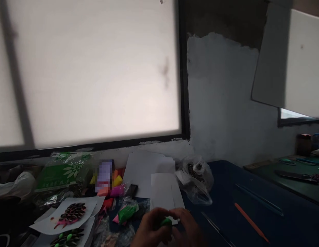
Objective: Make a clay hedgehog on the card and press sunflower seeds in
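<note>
At the bottom centre, my left hand (150, 230) curls its thumb and fingers around a small lump of green modelling clay (166, 222). My right hand (187, 227) meets it from the other side, fingers bent in against the clay; its lower part is dark and blurred. Just behind the hands lie white sheets of paper (159, 187). An opened packet of bright green clay (127, 213) sits left of my left hand, among crumpled clear plastic. Farther left, a paper card (71, 214) bears a shape of dark seed-like pieces on pink clay. Another card below it carries green dots.
A clear bag of dark bits (196, 175) stands behind right on the blue table (223, 192). Tweezers (216, 226), an orange tool (252, 223) and a clear stick (259, 199) lie right. A green bag (61, 171) and coloured packets (118, 190) crowd the left, below a covered window.
</note>
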Action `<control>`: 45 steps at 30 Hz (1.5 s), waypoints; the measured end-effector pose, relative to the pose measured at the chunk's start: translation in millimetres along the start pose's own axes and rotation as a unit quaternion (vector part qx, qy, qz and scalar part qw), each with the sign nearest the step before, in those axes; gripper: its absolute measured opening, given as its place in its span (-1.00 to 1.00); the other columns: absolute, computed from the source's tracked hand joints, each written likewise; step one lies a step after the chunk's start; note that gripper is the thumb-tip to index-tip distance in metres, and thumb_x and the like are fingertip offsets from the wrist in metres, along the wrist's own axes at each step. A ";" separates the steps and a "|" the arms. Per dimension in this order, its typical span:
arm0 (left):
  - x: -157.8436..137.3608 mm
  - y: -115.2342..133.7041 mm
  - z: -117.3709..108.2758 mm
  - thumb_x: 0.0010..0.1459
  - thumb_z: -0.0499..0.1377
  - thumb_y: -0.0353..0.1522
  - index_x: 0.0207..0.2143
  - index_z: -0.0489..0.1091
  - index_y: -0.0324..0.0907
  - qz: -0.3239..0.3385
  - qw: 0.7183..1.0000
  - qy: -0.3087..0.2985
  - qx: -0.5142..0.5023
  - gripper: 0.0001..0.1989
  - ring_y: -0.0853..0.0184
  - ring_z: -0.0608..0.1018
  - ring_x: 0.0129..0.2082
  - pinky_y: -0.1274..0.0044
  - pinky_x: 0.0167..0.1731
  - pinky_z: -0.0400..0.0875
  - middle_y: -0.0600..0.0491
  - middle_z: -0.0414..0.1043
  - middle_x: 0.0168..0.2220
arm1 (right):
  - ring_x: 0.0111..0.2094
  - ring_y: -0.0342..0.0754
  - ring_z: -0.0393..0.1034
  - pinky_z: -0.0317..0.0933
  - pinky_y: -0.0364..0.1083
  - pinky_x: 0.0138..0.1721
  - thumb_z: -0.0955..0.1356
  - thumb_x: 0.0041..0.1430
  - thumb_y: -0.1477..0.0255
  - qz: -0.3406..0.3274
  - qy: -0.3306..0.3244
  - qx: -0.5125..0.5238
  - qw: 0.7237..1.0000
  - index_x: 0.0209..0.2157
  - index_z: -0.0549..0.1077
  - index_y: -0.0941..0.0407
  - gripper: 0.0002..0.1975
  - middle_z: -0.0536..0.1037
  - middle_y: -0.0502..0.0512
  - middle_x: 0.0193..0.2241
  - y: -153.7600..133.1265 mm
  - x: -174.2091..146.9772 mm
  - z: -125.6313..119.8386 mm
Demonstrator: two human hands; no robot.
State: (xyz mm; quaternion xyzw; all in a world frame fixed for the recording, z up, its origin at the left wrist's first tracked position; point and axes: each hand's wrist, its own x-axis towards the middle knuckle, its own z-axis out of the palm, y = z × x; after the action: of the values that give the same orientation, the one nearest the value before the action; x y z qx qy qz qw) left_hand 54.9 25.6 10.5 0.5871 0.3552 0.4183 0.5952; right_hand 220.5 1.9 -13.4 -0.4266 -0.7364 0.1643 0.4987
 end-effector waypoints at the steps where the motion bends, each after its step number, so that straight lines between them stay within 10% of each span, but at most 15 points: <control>1: -1.5 2.8 1.6 -0.17 0.43 -0.05 -0.31 0.43 -0.22 -0.015 1.000 0.000 0.001 -0.49 0.33 0.52 -0.54 0.56 -0.53 0.36 0.06 0.49 -0.50 | -0.12 0.09 0.44 0.36 -0.03 -0.15 0.23 0.27 0.46 -0.011 -0.009 0.003 1.000 -0.06 0.43 0.02 -0.75 0.53 0.21 -0.14 -0.3 -0.3 -1.6; 8: -5.2 6.7 8.7 -0.18 0.31 0.19 -0.38 0.42 -0.25 -0.051 0.999 -0.005 0.000 -0.33 0.30 0.54 -0.67 0.57 -0.65 0.37 0.08 0.43 -0.66 | -0.03 0.13 0.42 0.31 0.02 -0.02 0.31 0.22 0.50 -0.091 -0.044 0.008 0.995 0.04 0.37 0.03 -0.65 0.51 0.21 -0.05 -0.4 1.1 -10.0; 27: -1.3 2.5 -3.2 -0.19 0.37 0.13 -0.37 0.35 -0.21 -0.036 0.999 0.015 0.003 -0.37 0.24 0.62 -0.55 0.54 -0.56 0.47 0.03 0.52 -0.53 | -0.23 -0.01 0.40 0.23 -0.07 -0.16 0.37 0.21 0.43 -0.035 -0.024 0.088 0.995 -0.34 0.46 0.06 -0.97 0.44 0.04 -0.32 -15.8 6.1 -13.6; 34: -3.3 12.9 2.0 -0.29 0.43 0.09 -0.23 0.47 -0.22 -0.035 0.999 0.007 0.016 -0.31 0.37 0.55 -0.62 0.59 -0.63 0.40 0.00 0.55 -0.37 | -0.34 -0.04 0.33 0.21 -0.10 -0.29 0.18 0.41 0.19 -0.033 -0.014 0.078 0.996 -0.39 0.38 0.07 -0.64 0.40 0.03 -0.41 -11.0 7.2 -12.0; 40: -6.1 20.2 4.7 -0.31 0.47 0.00 -0.51 0.54 -0.29 -0.031 0.999 -0.013 0.013 -0.47 0.39 0.47 -0.64 0.60 -0.61 0.33 0.09 0.42 -0.67 | -0.36 -0.05 0.31 0.21 -0.10 -0.32 0.11 0.44 0.16 -0.035 -0.023 0.077 0.996 -0.50 0.27 0.08 -0.53 0.35 0.04 -0.43 -17.1 7.3 -14.5; 45: -10.0 18.6 -5.2 -0.21 0.45 -0.01 -0.41 0.57 -0.29 -0.050 0.999 -0.015 -0.003 -0.49 0.33 0.55 -0.58 0.56 -0.52 0.41 0.04 0.50 -0.61 | -0.24 0.00 0.38 0.26 -0.05 -0.18 0.22 0.38 0.28 -0.016 -0.019 0.098 0.995 -0.14 0.43 0.06 -0.78 0.46 0.09 -0.27 -18.3 3.9 -16.6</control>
State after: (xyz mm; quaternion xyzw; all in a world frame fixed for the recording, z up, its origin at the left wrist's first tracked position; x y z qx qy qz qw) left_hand 44.7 17.8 28.0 0.5732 0.3738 0.3796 0.6226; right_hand 226.0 -8.7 8.5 -0.3606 -0.7329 0.2353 0.5267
